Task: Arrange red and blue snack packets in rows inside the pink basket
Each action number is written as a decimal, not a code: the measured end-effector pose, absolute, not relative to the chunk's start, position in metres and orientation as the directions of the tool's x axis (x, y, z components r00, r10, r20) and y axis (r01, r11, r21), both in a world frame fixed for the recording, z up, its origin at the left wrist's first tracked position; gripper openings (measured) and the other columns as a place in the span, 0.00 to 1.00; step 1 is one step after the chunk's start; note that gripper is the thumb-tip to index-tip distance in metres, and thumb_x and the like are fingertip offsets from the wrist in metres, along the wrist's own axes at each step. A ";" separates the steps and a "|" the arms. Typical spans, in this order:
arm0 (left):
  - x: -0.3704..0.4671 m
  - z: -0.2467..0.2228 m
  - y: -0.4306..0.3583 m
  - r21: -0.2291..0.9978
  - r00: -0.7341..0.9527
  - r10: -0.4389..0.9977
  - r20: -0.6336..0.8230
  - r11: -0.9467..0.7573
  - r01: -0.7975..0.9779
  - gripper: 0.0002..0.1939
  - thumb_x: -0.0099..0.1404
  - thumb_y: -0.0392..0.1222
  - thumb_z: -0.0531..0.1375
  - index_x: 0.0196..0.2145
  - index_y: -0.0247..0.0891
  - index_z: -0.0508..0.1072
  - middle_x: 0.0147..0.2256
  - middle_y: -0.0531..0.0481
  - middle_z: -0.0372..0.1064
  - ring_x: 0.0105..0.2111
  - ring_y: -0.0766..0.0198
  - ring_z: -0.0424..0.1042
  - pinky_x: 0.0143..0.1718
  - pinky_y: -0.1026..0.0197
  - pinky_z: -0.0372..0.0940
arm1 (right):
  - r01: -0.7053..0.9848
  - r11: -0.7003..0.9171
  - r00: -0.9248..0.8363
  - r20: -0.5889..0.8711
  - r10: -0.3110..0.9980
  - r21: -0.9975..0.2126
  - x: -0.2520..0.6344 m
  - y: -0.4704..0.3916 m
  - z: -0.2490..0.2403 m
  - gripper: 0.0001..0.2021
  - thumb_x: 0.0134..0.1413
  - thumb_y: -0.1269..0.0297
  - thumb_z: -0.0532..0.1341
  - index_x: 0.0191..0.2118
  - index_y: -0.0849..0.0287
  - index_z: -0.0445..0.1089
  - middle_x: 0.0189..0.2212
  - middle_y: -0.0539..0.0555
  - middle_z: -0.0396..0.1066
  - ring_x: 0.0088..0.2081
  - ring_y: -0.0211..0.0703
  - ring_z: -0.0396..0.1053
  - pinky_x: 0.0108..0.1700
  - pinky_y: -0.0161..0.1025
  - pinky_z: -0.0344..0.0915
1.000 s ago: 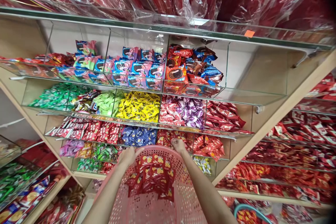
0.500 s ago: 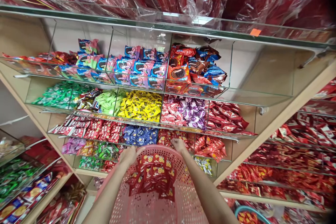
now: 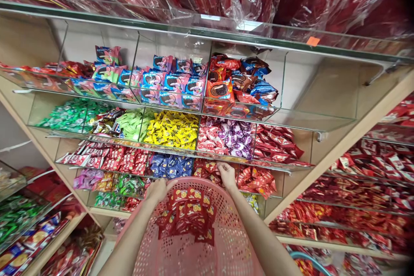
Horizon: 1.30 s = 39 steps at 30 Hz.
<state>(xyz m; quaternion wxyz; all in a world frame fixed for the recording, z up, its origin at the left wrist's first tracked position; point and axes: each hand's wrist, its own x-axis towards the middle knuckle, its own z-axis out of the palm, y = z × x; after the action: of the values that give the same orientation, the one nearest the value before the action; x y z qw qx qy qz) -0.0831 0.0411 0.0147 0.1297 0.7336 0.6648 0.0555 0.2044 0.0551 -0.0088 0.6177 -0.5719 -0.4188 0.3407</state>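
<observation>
My left hand (image 3: 157, 190) is wrapped round the rim of a pink perforated plastic basket (image 3: 236, 224), on its left side. Several red packets (image 3: 190, 211) with an orange fruit print lie inside the basket. Beyond the far rim, my right hand (image 3: 228, 176) reaches to a shelf compartment of dark red packets (image 3: 205, 169). Its fingertips are drawn together at those packets; what they hold, if anything, I cannot make out. Blue packets (image 3: 171, 166) fill the compartment to the left, and red-orange packets (image 3: 258, 181) lie just right of the hand.
Glass shelves with upright dividers hold yellow sweets (image 3: 173, 131), purple-wrapped sweets (image 3: 237, 138), green sweets (image 3: 64, 116) and blue-pink biscuit packs (image 3: 174, 82). Glass front edges stand over the lower compartments. A blue-green basket rim (image 3: 310, 258) shows at lower right.
My right hand has moved a little to the right and up along the red packets, its fingers now bunched. My left hand and the basket have stayed almost in place.
</observation>
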 end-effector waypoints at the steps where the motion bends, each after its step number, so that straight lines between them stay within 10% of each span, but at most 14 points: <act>1: -0.083 0.015 0.041 0.264 0.112 0.989 -0.093 -0.084 0.961 0.34 0.58 0.66 0.39 0.33 0.37 0.72 0.37 0.35 0.72 0.40 0.48 0.71 0.39 0.54 0.62 | -0.014 0.129 0.416 0.112 0.902 -0.992 0.202 0.051 -0.006 0.19 0.40 0.53 0.60 0.34 0.64 0.70 0.28 0.53 0.71 0.26 0.38 0.67 0.30 0.35 0.66; 10: -0.082 0.017 0.039 0.237 0.135 0.987 -0.086 -0.111 0.965 0.37 0.57 0.67 0.35 0.33 0.37 0.72 0.36 0.35 0.73 0.39 0.47 0.71 0.37 0.53 0.62 | -0.439 0.012 0.230 -0.099 0.968 -0.899 0.151 0.001 0.020 0.18 0.36 0.59 0.66 0.35 0.60 0.67 0.25 0.48 0.70 0.25 0.33 0.67 0.33 0.36 0.68; 24: -0.079 0.022 0.036 0.169 0.108 0.991 -0.084 -0.093 0.981 0.37 0.56 0.68 0.39 0.37 0.35 0.72 0.37 0.36 0.72 0.39 0.48 0.71 0.38 0.54 0.62 | -0.645 -0.185 -0.035 -0.213 0.976 -0.741 0.119 -0.027 0.010 0.14 0.37 0.69 0.64 0.36 0.60 0.70 0.30 0.51 0.72 0.31 0.34 0.69 0.40 0.34 0.65; 39: -0.076 0.028 0.035 0.162 0.104 0.992 -0.073 -0.091 0.983 0.36 0.59 0.66 0.37 0.38 0.34 0.72 0.37 0.35 0.72 0.40 0.48 0.70 0.39 0.53 0.62 | 0.079 0.286 -0.086 0.280 0.956 -0.955 0.092 -0.040 -0.018 0.12 0.46 0.63 0.60 0.39 0.57 0.70 0.37 0.53 0.60 0.30 0.34 0.66 0.35 0.36 0.67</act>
<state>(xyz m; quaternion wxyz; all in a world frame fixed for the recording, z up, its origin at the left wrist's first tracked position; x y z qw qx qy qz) -0.0765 0.0352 0.0276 0.0849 0.7382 0.6686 0.0272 0.0918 -0.0395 -0.0179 0.5245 -0.4267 -0.6067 0.4180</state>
